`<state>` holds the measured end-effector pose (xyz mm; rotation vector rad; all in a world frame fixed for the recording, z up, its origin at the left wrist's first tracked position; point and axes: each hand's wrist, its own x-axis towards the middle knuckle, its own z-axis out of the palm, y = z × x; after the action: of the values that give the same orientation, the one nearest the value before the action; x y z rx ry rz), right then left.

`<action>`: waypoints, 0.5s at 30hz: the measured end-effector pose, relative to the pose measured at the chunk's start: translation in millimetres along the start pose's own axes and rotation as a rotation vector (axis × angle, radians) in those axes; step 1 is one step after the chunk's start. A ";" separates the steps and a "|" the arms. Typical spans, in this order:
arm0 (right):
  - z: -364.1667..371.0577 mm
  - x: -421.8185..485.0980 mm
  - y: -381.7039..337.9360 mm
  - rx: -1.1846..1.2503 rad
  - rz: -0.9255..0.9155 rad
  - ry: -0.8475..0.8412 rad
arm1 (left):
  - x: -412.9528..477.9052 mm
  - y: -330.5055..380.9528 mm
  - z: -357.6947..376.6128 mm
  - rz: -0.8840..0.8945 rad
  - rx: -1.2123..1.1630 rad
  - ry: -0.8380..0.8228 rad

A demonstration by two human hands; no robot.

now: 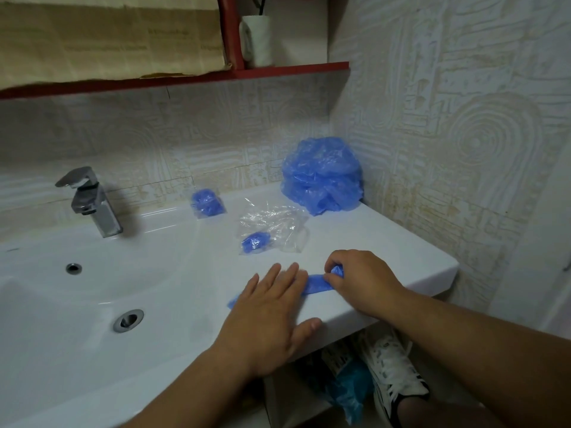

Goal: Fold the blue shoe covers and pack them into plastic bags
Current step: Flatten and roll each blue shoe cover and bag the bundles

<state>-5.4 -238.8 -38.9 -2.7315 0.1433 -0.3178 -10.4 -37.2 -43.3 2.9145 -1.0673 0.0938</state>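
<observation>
Left hand [272, 310] flat, fingers [290, 273] straight — right hand [361, 279] pinching filmy blue shoe cover [316, 284]

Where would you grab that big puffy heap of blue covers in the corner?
Probably pinch the heap of blue covers at its crumpled top, coming from above and the front. The tiled wall closes off its back and right, and the loose film should bunch easily.

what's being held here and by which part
The right hand pinches the curled right end of the blue shoe cover; the left hand presses flat on it, gripping nothing.
</observation>
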 end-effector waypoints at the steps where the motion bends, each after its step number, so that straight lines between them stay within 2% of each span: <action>1: 0.0 0.2 -0.2 0.002 -0.002 0.001 | 2.1 -0.7 2.5 -0.026 0.023 -0.032; 6: -0.4 2.2 0.7 0.000 -0.007 -0.004 | 3.2 -4.1 7.2 -0.042 0.038 -0.069; 9: -1.4 0.6 -0.3 -0.089 -0.013 0.038 | 2.5 -3.5 7.3 -0.036 0.033 -0.082; 12: -6.4 -10.6 -8.7 -0.287 -0.222 0.086 | 2.8 -4.0 6.9 -0.030 0.016 -0.081; 14: -8.5 -25.0 -22.7 -0.302 -0.380 -0.029 | 2.3 -3.8 6.8 -0.021 -0.001 -0.060; 15: -7.4 -32.9 -28.6 -0.281 -0.399 -0.132 | 2.3 -3.8 7.6 -0.020 -0.015 -0.051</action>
<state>-37.4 -210.5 -27.8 -3.0377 -0.4295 -0.2378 -5.8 -36.2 -50.8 2.9288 -1.0405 0.0114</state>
